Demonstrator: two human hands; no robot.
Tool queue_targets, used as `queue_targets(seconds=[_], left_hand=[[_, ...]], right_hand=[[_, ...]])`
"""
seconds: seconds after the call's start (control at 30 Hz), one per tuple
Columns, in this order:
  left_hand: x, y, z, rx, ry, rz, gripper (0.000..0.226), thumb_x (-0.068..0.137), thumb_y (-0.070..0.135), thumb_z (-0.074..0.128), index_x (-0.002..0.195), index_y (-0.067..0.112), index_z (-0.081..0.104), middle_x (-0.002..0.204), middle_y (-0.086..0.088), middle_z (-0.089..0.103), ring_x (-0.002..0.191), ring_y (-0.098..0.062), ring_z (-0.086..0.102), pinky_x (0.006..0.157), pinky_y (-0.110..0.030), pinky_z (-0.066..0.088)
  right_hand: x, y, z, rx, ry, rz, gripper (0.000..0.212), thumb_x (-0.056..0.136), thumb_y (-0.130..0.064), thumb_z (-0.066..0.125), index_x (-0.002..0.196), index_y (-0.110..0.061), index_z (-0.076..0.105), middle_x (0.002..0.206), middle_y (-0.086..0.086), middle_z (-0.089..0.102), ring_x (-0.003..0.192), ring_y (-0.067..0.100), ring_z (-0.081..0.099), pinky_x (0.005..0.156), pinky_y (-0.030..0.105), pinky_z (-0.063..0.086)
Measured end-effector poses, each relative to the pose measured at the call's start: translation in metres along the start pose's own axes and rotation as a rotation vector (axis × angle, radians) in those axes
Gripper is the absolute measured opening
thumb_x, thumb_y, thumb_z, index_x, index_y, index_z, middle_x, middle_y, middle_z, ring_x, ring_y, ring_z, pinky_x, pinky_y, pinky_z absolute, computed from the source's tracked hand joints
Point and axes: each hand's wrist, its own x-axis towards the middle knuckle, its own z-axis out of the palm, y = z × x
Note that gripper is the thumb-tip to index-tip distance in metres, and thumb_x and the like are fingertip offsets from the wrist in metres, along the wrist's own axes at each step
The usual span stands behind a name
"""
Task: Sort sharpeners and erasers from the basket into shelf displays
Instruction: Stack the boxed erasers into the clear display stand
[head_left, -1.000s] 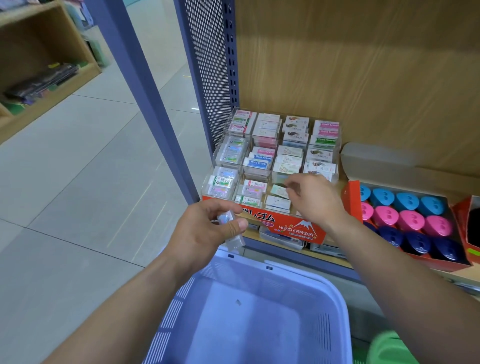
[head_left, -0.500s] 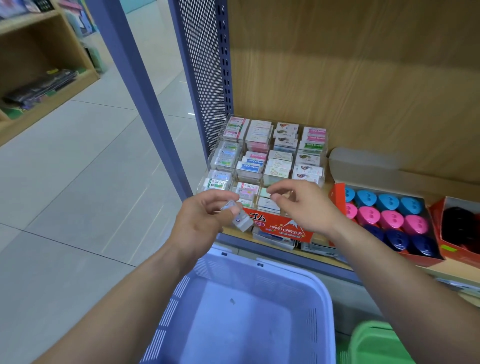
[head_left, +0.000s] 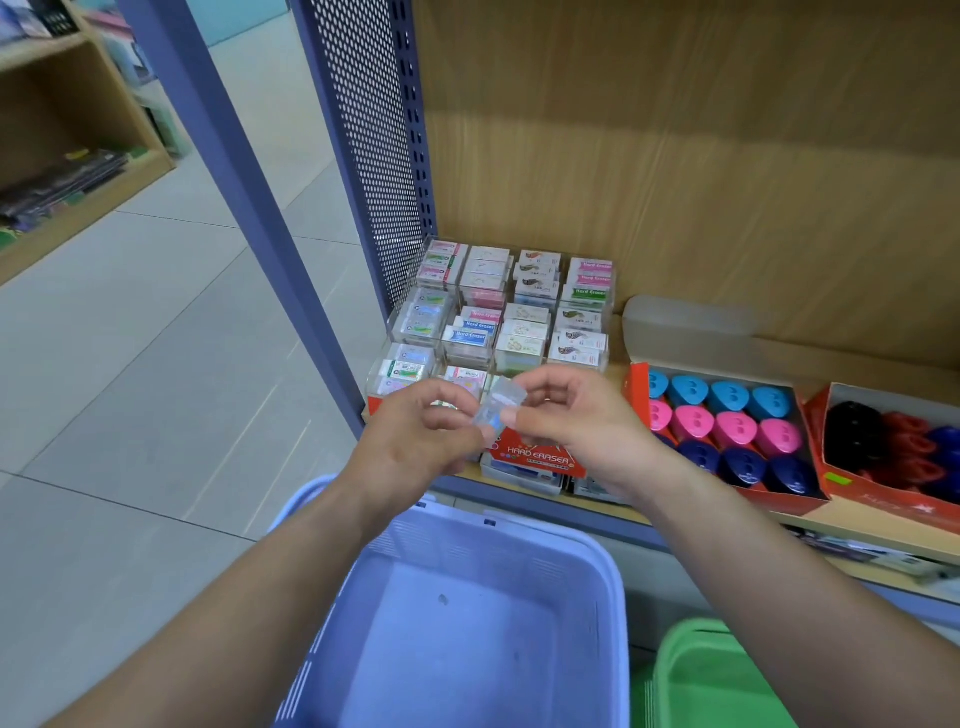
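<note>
A small eraser in a clear wrapper (head_left: 497, 406) hangs between both hands above the blue basket (head_left: 587, 551). My left hand (head_left: 415, 441) pinches its lower end; my right hand (head_left: 571, 421) pinches its upper end with thumb and fingers. Behind the hands on the shelf stands the tiered clear eraser display (head_left: 498, 312) with a red "Hard Eraser" front, its cells packed with small boxed erasers. To the right, a red box (head_left: 636, 387) holds rows of blue, pink and navy sharpeners (head_left: 727, 426). The basket's inside looks nearly bare.
A second red box of dark and red sharpeners (head_left: 893, 447) sits at the far right. A green basket (head_left: 717, 675) stands beside the blue one. A perforated blue upright (head_left: 374, 156) borders the shelf on the left, with tiled aisle floor (head_left: 156, 364) beyond.
My right hand has come back from the eraser display and taken hold of the wrapped eraser that my left hand held alone; both hands have risen slightly.
</note>
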Motion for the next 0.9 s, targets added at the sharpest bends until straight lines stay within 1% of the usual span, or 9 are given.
queue_targets(seconds=[0.13,0.23,0.37,0.43,0.5,0.6,0.7,0.8,0.9], left_hand=[[0.003,-0.011,-0.004,0.186,0.000,0.040,0.015,0.083,0.016,0.081,0.096,0.017,0.072,0.092,0.001,0.075,0.085,-0.015,0.072,0.076,-0.026,0.057],[0.003,-0.018,-0.017,0.538,0.047,0.065,0.027,0.085,0.029,0.078,0.110,0.029,0.069,0.110,0.014,0.068,0.101,-0.008,0.064,0.077,-0.018,0.053],[0.001,-0.025,-0.038,0.850,0.100,0.106,0.047,0.086,0.042,0.073,0.131,0.036,0.059,0.132,0.015,0.057,0.121,-0.010,0.053,0.098,-0.025,0.043],[0.001,-0.029,-0.047,0.856,0.114,0.104,0.048,0.087,0.043,0.073,0.132,0.035,0.059,0.135,0.014,0.055,0.123,-0.010,0.052,0.098,-0.023,0.040],[0.001,-0.031,-0.052,0.851,0.128,0.086,0.046,0.088,0.042,0.072,0.131,0.033,0.060,0.136,0.013,0.055,0.120,-0.010,0.052,0.093,-0.020,0.037],[0.002,-0.032,-0.056,0.827,0.158,0.082,0.045,0.089,0.041,0.072,0.131,0.033,0.060,0.133,0.013,0.054,0.120,-0.010,0.053,0.089,-0.019,0.035],[0.005,-0.033,-0.057,0.791,0.170,0.107,0.043,0.089,0.039,0.071,0.131,0.034,0.060,0.123,0.018,0.051,0.119,-0.007,0.052,0.087,-0.017,0.034],[0.007,-0.034,-0.058,0.759,0.167,0.122,0.042,0.090,0.039,0.071,0.130,0.034,0.061,0.127,0.018,0.054,0.118,-0.005,0.052,0.088,-0.017,0.036],[0.007,-0.035,-0.059,0.749,0.169,0.135,0.040,0.090,0.040,0.070,0.128,0.033,0.062,0.128,0.017,0.056,0.115,-0.005,0.053,0.088,-0.017,0.036]], right_hand=[[0.005,0.006,-0.001,0.136,-0.010,0.126,0.010,0.099,-0.012,0.062,0.108,-0.010,0.064,0.099,0.008,0.071,0.081,0.021,0.073,0.073,0.042,0.063],[0.018,0.012,-0.005,-0.019,0.063,0.149,0.017,0.104,-0.020,0.054,0.119,-0.019,0.061,0.109,0.007,0.066,0.069,0.021,0.070,0.058,0.036,0.061],[0.057,0.023,0.000,-0.296,0.114,0.100,0.039,0.103,-0.020,0.055,0.142,-0.024,0.053,0.088,0.004,0.060,0.062,0.012,0.059,0.055,0.023,0.050],[0.078,0.024,0.009,-0.413,0.094,0.066,0.039,0.099,-0.014,0.060,0.137,-0.022,0.056,0.091,0.001,0.064,0.067,0.012,0.063,0.052,0.021,0.047],[0.096,0.026,0.019,-0.525,0.105,0.017,0.030,0.094,-0.010,0.064,0.122,-0.019,0.060,0.090,-0.003,0.062,0.075,0.015,0.064,0.057,0.020,0.045],[0.117,0.033,0.032,-0.623,0.172,-0.057,0.014,0.091,-0.007,0.066,0.100,-0.017,0.063,0.075,-0.004,0.060,0.067,0.009,0.058,0.054,0.011,0.040],[0.126,0.043,0.038,-0.696,0.245,-0.079,0.013,0.094,-0.009,0.063,0.103,-0.017,0.067,0.077,-0.006,0.062,0.068,0.006,0.060,0.060,0.018,0.044],[0.126,0.052,0.041,-0.733,0.325,-0.130,0.017,0.096,-0.014,0.061,0.109,-0.018,0.070,0.088,-0.001,0.068,0.076,0.014,0.064,0.072,0.027,0.051],[0.125,0.054,0.040,-0.756,0.371,-0.171,0.021,0.097,-0.018,0.061,0.114,-0.016,0.072,0.097,0.001,0.072,0.084,0.014,0.064,0.079,0.026,0.051]])
